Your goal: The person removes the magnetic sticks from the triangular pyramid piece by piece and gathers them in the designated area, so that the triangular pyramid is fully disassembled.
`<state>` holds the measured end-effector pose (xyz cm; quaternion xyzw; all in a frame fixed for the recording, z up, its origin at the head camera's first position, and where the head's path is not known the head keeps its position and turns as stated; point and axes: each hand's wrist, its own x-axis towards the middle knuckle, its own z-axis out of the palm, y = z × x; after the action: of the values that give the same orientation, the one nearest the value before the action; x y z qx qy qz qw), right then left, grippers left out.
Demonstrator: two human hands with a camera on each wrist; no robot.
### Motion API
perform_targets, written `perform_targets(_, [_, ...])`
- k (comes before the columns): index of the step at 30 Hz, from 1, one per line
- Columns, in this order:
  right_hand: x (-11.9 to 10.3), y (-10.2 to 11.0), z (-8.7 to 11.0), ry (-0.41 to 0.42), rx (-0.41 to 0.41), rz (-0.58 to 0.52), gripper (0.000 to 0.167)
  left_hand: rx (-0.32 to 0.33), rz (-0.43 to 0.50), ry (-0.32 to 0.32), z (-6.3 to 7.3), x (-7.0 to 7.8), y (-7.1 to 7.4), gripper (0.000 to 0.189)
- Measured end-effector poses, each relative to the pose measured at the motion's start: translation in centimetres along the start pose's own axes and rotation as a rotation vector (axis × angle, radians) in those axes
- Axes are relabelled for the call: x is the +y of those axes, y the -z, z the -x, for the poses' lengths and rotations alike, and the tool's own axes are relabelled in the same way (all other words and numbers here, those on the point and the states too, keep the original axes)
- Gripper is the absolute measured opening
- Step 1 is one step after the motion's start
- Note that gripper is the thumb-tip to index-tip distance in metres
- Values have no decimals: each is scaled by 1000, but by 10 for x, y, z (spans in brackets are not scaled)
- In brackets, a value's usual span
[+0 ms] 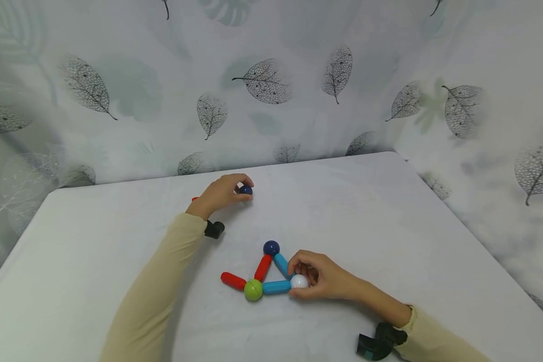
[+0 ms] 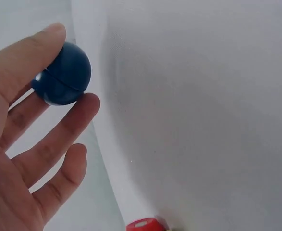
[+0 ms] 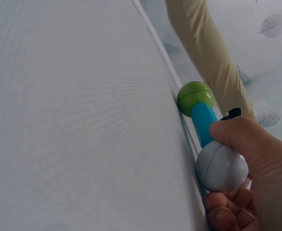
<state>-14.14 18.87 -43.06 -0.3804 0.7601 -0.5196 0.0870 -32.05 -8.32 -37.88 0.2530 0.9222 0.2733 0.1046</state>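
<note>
My left hand [image 1: 221,194] pinches a dark blue ball [image 2: 66,74] between thumb and fingers near the table's far edge. On the table lies a triangle of coloured rods and balls. Its corners are a green ball [image 1: 253,290], another dark blue ball [image 1: 271,248] and a white ball [image 1: 299,281]. A red rod [image 1: 263,268] and two light blue rods, one of them the lower blue rod [image 1: 276,287], form the sides. A second red rod [image 1: 233,281] sticks out leftward from the green ball. My right hand [image 1: 322,276] grips the white ball at the right corner.
A red piece [image 2: 145,224] lies beside the left hand, mostly hidden behind it in the head view. White cloth covers the table [image 1: 366,211]. Behind it hangs a leaf-patterned curtain [image 1: 271,120]. Dark straps with small devices sit at both wrists.
</note>
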Motion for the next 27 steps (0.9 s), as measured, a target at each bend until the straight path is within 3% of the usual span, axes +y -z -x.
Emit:
perform_targets(12, [-4,0,1,-37,-2,-6,30,-26,57,13,-12,0,-6,37])
perform_targets(22, [-5,-1,-1,-51,1,5,30,-42,2,29,-6,2,-3,52])
perform_targets(27, [-6,0,0,-48,4,1,30,-19,-7,28,-4,2,-4,58])
